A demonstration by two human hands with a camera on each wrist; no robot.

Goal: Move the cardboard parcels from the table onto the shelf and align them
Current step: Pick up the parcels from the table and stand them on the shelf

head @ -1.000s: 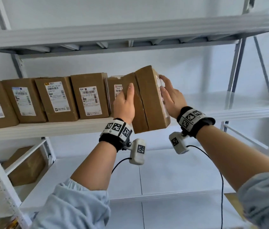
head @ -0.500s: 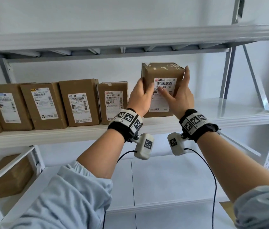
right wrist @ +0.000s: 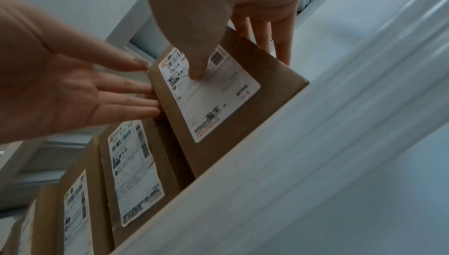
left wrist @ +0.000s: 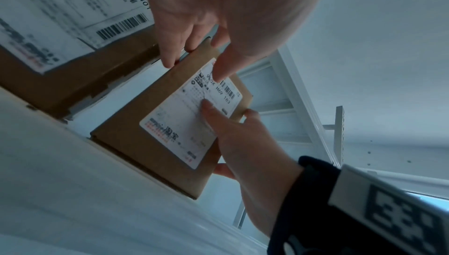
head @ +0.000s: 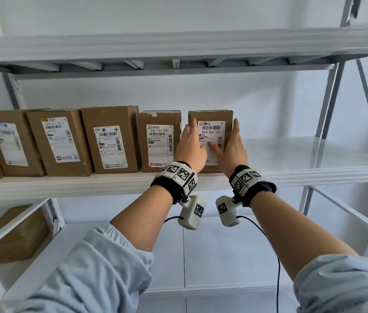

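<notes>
A brown cardboard parcel with a white label stands upright on the white shelf board, at the right end of a row of several labelled parcels. A narrow gap separates it from its neighbour. My left hand lies with straight fingers along the parcel's left side, in that gap. My right hand lies flat on the right side, thumb on the label. The left wrist view shows the parcel between the left hand and right hand. The right wrist view shows the parcel, the right thumb and the left hand.
The shelf board is bare to the right of the parcel. Another shelf runs close overhead. Grey uprights and a diagonal brace stand at the right. A lower rack at the left holds a cardboard box. A white surface lies below.
The parcel was held tilted in the air, then turned label-forward and lowered. It now stands on the shelf board beside the row, with both hands still on its sides.
</notes>
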